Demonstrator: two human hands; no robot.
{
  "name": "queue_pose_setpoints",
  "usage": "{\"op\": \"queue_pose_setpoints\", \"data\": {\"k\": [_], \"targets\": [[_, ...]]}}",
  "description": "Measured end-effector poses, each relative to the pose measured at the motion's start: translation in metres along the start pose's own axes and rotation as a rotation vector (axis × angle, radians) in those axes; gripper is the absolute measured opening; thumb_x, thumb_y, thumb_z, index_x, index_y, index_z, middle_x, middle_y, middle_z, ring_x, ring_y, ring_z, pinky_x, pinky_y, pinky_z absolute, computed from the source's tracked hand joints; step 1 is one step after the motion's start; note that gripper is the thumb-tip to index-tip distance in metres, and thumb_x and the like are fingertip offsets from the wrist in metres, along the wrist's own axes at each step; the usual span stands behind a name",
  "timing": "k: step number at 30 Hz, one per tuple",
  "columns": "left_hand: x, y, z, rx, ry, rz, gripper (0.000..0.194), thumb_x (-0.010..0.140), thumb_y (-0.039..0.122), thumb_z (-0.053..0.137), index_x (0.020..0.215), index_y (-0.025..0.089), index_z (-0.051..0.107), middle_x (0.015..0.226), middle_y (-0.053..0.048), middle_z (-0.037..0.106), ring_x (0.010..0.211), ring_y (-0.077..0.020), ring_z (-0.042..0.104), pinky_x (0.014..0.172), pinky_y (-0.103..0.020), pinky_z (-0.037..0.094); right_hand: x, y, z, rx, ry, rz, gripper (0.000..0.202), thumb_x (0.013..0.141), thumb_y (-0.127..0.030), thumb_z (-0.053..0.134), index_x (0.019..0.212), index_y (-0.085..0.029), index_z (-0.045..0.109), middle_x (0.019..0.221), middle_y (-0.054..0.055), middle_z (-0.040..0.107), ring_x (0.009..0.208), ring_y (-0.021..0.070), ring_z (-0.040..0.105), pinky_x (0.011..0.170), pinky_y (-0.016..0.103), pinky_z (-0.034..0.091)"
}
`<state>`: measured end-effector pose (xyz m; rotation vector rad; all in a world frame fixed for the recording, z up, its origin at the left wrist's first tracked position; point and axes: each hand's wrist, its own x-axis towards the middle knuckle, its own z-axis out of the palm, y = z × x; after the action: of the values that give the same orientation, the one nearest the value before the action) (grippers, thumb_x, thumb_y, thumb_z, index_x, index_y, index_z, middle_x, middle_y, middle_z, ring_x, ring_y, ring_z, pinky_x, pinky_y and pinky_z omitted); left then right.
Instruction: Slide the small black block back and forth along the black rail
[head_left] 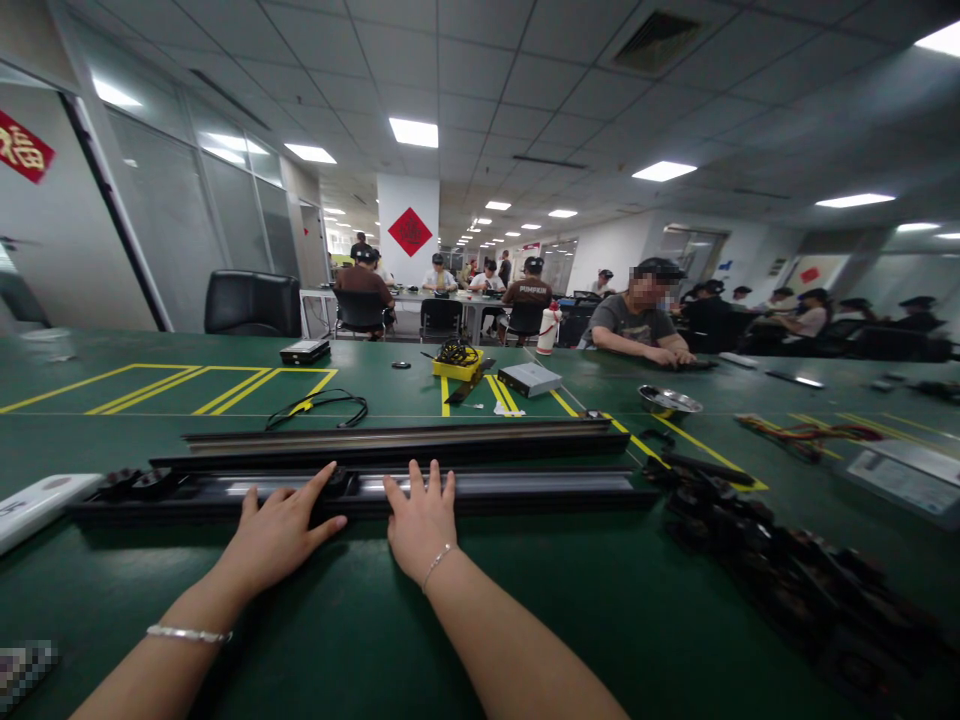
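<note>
A long black rail [525, 484] with a shiny strip along its channel lies across the green table in front of me. My left hand [281, 530] rests with fingers spread on its near edge, the index finger reaching toward a small black block [342, 482] in the channel. To the right of that block, my right hand [421, 520] lies on the rail, fingers apart and palm down. Neither hand is wrapped round anything. Just behind is a second long dark rail [480, 438], which neither hand touches. Black round parts [142, 482] sit at the first rail's left end.
On the right lie a pile of black parts [795, 570], a metal box [907, 478] with wires and a metal bowl [670, 400]. A white device [45, 505] is at left. Farther back are a yellow tray [457, 366], a grey box [529, 379] and a seated person [637, 325].
</note>
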<state>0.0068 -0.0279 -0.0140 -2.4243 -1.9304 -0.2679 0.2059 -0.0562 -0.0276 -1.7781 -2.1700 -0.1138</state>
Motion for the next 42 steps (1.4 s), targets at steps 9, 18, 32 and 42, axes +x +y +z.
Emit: {"op": "queue_pose_setpoints", "data": {"k": [9,18,32,42], "targets": [[-0.0016,0.0047,-0.003,0.015,-0.008,-0.008,0.08,0.074,0.063,0.035,0.141,0.024,0.016,0.121,-0.013,0.059,0.114,-0.0349,0.048,0.098,-0.066,0.011,-0.0006,0.0012,0.0,0.018,0.036,-0.005,0.044,0.086,-0.036,0.044,0.13,-0.039,0.04,0.145,0.005,0.026,0.132,0.0357,0.015,0.101,0.056,0.006],[-0.0019,0.0064,-0.0033,0.025,-0.007,-0.02,0.078,0.074,0.063,0.035,0.141,0.027,0.016,0.126,-0.013,0.055,0.115,-0.0358,0.047,0.098,-0.066,0.012,-0.0009,0.0003,-0.0001,0.002,0.027,0.0,0.045,0.086,-0.037,0.044,0.131,-0.038,0.039,0.146,0.006,0.025,0.133,0.0348,0.014,0.101,0.056,0.006],[-0.0012,0.0069,-0.0012,0.013,-0.011,-0.012,0.081,0.074,0.063,0.036,0.142,0.024,0.014,0.123,-0.014,0.057,0.114,-0.0373,0.046,0.094,-0.071,0.01,-0.0002,0.0008,0.0017,0.009,0.047,-0.009,0.046,0.085,-0.036,0.046,0.13,-0.036,0.04,0.145,0.008,0.027,0.132,0.0365,0.015,0.101,0.057,0.007],[-0.0009,0.0057,0.0018,0.024,0.002,-0.01,0.082,0.074,0.062,0.036,0.142,0.025,0.012,0.126,-0.014,0.055,0.116,-0.0385,0.045,0.094,-0.071,0.011,-0.0006,0.0,0.0,0.012,0.019,0.005,0.047,0.084,-0.036,0.047,0.131,-0.038,0.038,0.146,0.005,0.024,0.133,0.0349,0.013,0.101,0.056,0.006]]}}
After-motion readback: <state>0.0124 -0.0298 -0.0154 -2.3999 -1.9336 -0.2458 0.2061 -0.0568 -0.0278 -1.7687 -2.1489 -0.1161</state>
